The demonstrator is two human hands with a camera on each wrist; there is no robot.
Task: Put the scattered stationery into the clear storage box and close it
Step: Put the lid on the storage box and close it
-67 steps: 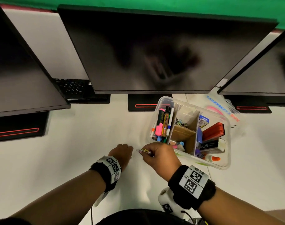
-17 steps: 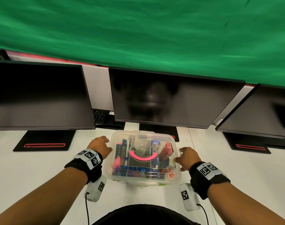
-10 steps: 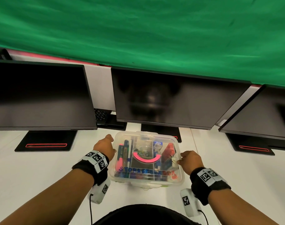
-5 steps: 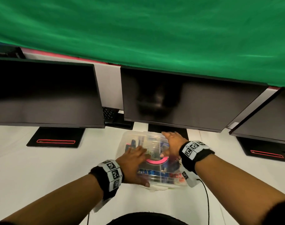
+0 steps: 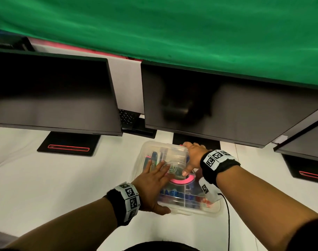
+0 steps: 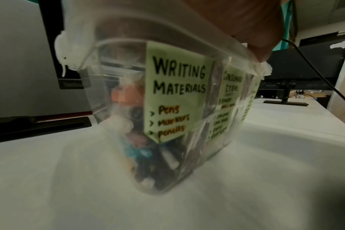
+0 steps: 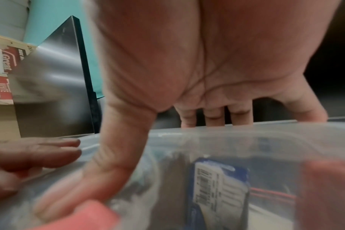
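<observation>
Both of my hands are on the clear plastic storage box (image 5: 180, 178), which sits on the white table (image 5: 64, 187) just in front of the middle monitor's stand, its translucent lid (image 5: 174, 154) on top. My left hand (image 5: 151, 185) lies flat on the lid's near left part, fingers straight and spread, thumb down at the front edge; it presses and grasps nothing. My right hand (image 5: 192, 156) rests on the far right part of the lid, thumb flat on the plastic in the right wrist view, with the fingers (image 7: 213, 116) bent over the far rim; I cannot tell how firmly they hook it. Through the lid I see coloured pens and markers (image 5: 152, 158) in the left compartment, a tangle of paper clips (image 5: 172, 169) near the middle, a pink curved handle-like piece (image 5: 181, 181) on the lid, and a blue packet with a white barcode label (image 7: 219, 186) under my right palm. On the front wall, the left wrist view shows a pale green handwritten label (image 6: 177, 93) reading "WRITING MATERIALS: pens, markers, pencils", and beside it a second green label (image 6: 228, 99), too blurred to read fully. Three dark monitors (image 5: 53, 95) stand along the back of the table on black bases with red lines, a black keyboard (image 5: 127, 117) is tucked between two of them, and a green cloth backdrop (image 5: 172, 24) hangs above.
</observation>
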